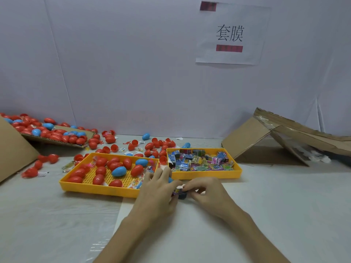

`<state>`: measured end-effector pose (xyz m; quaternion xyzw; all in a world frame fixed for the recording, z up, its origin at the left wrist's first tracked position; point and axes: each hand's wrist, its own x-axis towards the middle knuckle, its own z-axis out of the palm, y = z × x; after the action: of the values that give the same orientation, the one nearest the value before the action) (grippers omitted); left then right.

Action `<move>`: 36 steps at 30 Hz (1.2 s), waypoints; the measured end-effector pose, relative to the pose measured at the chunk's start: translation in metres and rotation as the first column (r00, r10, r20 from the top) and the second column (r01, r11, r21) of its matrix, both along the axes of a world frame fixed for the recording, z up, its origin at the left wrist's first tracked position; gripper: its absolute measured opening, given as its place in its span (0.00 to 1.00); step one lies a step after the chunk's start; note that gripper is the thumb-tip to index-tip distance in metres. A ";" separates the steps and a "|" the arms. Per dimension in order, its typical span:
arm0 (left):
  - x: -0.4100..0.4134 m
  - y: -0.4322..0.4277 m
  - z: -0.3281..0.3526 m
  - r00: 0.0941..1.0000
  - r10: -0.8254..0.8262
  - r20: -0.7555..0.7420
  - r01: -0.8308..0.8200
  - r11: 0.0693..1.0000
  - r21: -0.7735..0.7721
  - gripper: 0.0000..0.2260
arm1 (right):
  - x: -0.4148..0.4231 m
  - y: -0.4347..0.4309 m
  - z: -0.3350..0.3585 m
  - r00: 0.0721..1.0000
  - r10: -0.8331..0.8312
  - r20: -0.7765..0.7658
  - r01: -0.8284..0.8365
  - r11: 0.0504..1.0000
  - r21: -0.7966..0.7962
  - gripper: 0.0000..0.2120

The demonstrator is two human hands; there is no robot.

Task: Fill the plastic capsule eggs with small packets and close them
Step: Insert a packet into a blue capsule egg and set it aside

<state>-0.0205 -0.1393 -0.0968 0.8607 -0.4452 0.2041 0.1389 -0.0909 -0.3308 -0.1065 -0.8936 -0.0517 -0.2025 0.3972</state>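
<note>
Packet sits pinched between both hands just above the bench, right fingers gripping from its right, left fingers from its left. A blue egg peeks behind the left fingers, nearer that hand; whether they clasp it I cannot tell.

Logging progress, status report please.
Both hands, left and right, pinch one small packet. No egg in hand. Nothing blocking.

Red and blue capsule eggs lie in one yellow tray, small colourful packets heaped in the other.
</note>
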 end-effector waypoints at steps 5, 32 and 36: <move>0.006 -0.001 -0.006 0.998 0.063 0.005 -0.064 0.997 0.047 0.11 | -0.001 -0.002 0.000 1.000 0.015 -0.023 -0.014 0.998 0.057 0.17; -0.004 -0.004 0.012 0.906 -0.229 -0.355 0.029 0.873 -0.488 0.10 | -0.014 -0.004 0.033 0.996 0.089 -0.005 -0.063 0.740 0.670 0.12; -0.008 -0.004 0.016 0.815 -0.332 -0.475 0.026 0.839 -0.543 0.15 | -0.015 -0.002 0.034 0.996 0.092 0.003 -0.068 0.710 0.701 0.12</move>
<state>-0.0285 -0.1436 -0.0805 0.7656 -0.3973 0.0435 0.5041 -0.1056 -0.3328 -0.0720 -0.6770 -0.0036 -0.1755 0.7147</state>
